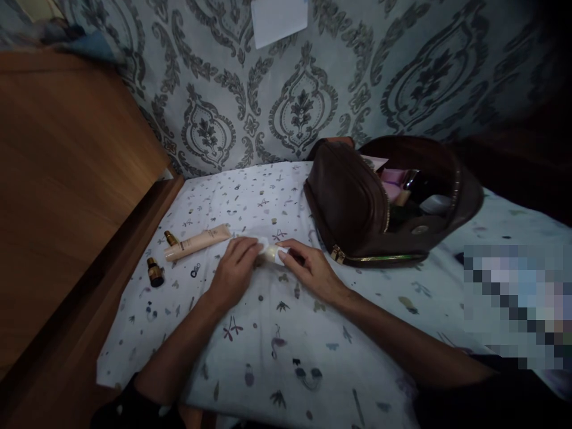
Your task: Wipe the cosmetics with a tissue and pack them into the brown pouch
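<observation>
Right hand (310,265) of the person is pinching one end of a small pale container (271,255), thumb on the near side and fingers along the far side. The container lies roughly level between the two hands, low over the middle of a white printed cloth (241,205). The left hand (236,268) meets its other end, fingers curled close together by a bit of thin white material (263,243); the thumb is hidden, so how firmly that hand grips cannot be told.

To the left of the hands, a peach tube (196,243) lies at a slant on the cloth, its crimped end close to the left hand. One small gold-topped bottle (170,238) shows just behind the tube, partly covered by it, and a dark bottle with a gold top (155,274) is nearer the cloth's left edge. Beyond the right hand sits a brown bag (346,190), its top open, with pink packaging (393,182) and other items, too dim to name, inside. A wooden panel (67,179) stands at the left, and a patterned wall (304,107) rises behind, with a white sheet (280,21) against it.
</observation>
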A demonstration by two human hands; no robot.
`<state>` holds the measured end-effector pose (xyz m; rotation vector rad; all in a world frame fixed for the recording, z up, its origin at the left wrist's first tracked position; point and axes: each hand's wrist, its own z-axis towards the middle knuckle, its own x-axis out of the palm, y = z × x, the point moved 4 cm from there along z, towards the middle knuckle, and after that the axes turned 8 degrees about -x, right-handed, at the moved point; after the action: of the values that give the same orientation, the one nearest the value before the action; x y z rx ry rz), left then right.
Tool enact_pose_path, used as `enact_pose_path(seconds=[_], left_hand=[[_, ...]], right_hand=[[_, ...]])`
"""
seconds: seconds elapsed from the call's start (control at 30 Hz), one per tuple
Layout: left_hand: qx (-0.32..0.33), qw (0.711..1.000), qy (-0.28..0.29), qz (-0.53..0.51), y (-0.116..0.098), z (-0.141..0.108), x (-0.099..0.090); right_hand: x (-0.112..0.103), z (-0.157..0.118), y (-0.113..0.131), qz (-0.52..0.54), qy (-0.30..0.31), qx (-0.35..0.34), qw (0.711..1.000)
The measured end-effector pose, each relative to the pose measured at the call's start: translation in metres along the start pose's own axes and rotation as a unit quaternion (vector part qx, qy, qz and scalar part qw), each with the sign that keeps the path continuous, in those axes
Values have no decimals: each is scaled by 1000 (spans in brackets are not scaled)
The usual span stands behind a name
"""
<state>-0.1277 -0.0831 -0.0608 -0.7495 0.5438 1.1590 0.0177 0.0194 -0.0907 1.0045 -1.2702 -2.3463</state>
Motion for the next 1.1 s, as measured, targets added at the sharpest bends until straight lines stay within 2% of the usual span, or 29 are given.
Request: enact_pose_path(seconds=[0.1, 0.2, 0.3, 0.47, 0.57, 0.63, 0.73, 0.8, 0.87, 0.97, 1.03, 1.1], left_hand=[[-60, 998, -14, 2, 26, 0, -7], [-108, 993, -35, -18, 42, -1, -13], [-124, 992, -29, -27, 44, -2, -12], [-111, 993, 27, -20, 42, -6, 1], [-108, 993, 48, -21, 45, -8, 6], [-111, 993, 41, -20, 47, -7, 4], [-110, 993, 6, -30, 39, -4, -5], [-84, 995, -13, -52, 23, -1, -9], [-20, 997, 2, -77, -1, 1, -7], [68, 992, 58, -88, -31, 1, 2], [68, 991, 78, -85, -35, 1, 7], [35, 993, 79, -79, -25, 1, 7]], right_hand=[[0, 0, 0, 21, -1, 16, 1000], [-2, 0, 2, 39, 8, 24, 999], [-2, 0, 7, 2, 34, 17, 999], [0, -1, 8, -146, 70, 13, 987], [1, -2, 6, -168, 75, 16, 983], [2, -2, 5, -175, 74, 12, 982], [4, -3, 4, -194, 73, 0, 978], [5, -3, 4, -206, 71, -11, 976], [6, -3, 4, -220, 72, -18, 973], [7, -3, 5, -237, 79, -24, 968], [7, -3, 6, -244, 81, -22, 966], [6, -2, 8, -243, 84, -14, 966]])
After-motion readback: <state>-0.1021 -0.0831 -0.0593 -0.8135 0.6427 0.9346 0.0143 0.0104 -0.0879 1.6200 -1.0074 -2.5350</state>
